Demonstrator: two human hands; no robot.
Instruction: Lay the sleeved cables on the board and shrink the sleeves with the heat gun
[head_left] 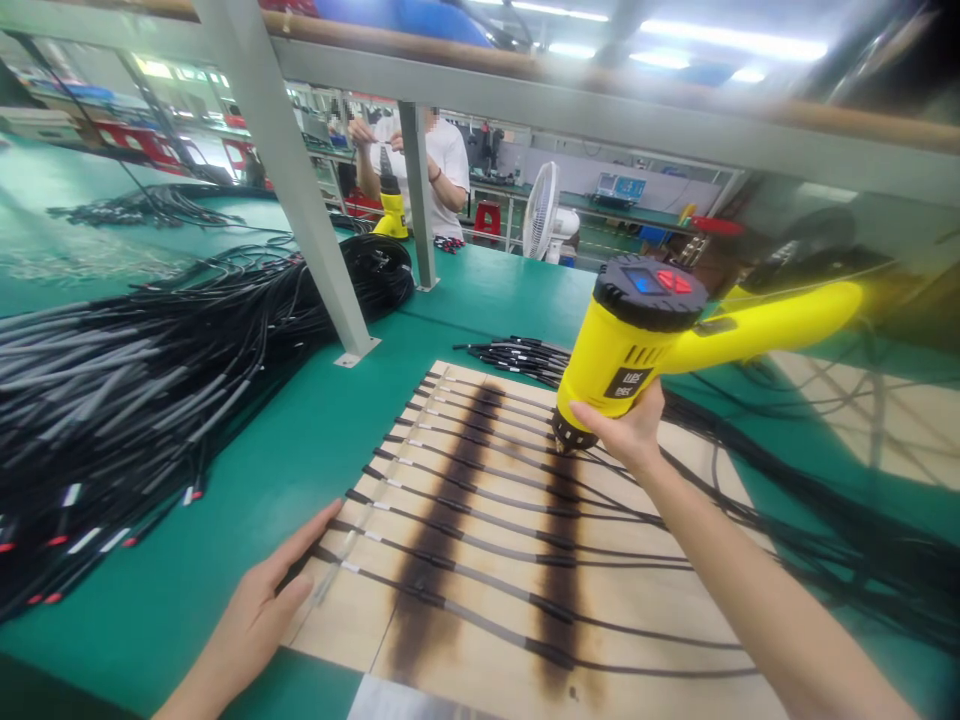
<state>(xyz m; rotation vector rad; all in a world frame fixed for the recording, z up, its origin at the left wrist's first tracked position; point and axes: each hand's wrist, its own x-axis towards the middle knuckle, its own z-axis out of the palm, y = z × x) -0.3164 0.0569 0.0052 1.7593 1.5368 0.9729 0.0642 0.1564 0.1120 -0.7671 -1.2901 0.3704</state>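
Observation:
My right hand (pixel 634 425) is wrapped around the barrel of a yellow heat gun (pixel 619 345), whose black nozzle points down over the cables. Beneath it, black cables (pixel 495 555) lie side by side across a wooden board (pixel 345 620) with two dark scorched bands. Along the board's left edge runs a clear strip over the cable ends. My left hand (pixel 262 600) rests at that edge, fingers stretched and thumb apart, beside the nearest cable ends. Whether its fingertips touch a cable cannot be made out.
Grey posts (pixel 292 180) rise from the green table (pixel 397 340). A large heap of cables (pixel 150 370) lies left, and a smaller bundle (pixel 517 355) lies behind the board. More cables trail right. Across the table are a co-worker (pixel 450 160), another heat gun (pixel 391 210) and a fan (pixel 544 210).

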